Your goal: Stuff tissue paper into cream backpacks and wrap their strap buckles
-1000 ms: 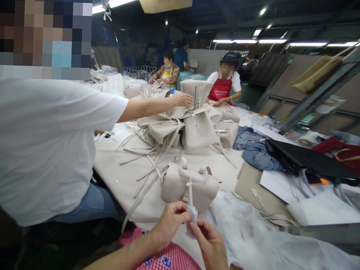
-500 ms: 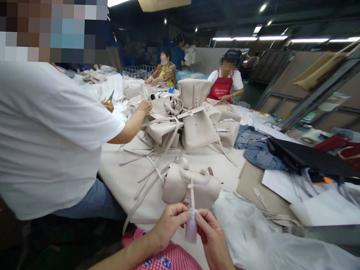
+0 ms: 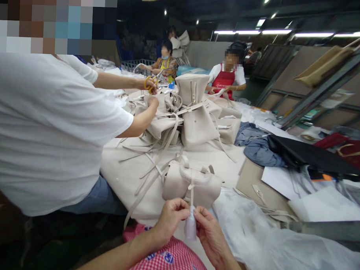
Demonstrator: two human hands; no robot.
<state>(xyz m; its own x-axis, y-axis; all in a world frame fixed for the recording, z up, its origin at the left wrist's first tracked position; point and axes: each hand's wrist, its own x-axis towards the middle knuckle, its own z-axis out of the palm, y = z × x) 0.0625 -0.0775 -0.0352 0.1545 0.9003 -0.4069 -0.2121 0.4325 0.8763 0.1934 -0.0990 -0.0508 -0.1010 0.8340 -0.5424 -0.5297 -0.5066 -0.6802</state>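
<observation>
A cream handbag [image 3: 175, 186] lies on the table right in front of me, its curved handle [image 3: 206, 178] wrapped in clear film. From it a narrow strap [image 3: 192, 196] runs toward me and ends in a small tag in a whitish plastic sleeve [image 3: 190, 229]. My left hand [image 3: 171, 221] pinches the top of this sleeve from the left, thumb against forefinger. On the other side my right hand [image 3: 209, 228] pinches the same top edge. What is inside the sleeve shows only faintly.
Several cream bags [image 3: 198, 125] with loose straps are piled beyond. A co-worker in a white shirt [image 3: 64, 135] stands at my left, holding yellow-handled scissors [image 3: 150, 84]. Clear plastic sheeting [image 3: 271, 236], blue cloth [image 3: 260, 149] and a black sheet [image 3: 312, 157] lie to the right.
My hands stay at the top of the sleeve, which has narrowed there and shifted slightly. The co-worker at left has brought the scissors forward over the bag pile.
</observation>
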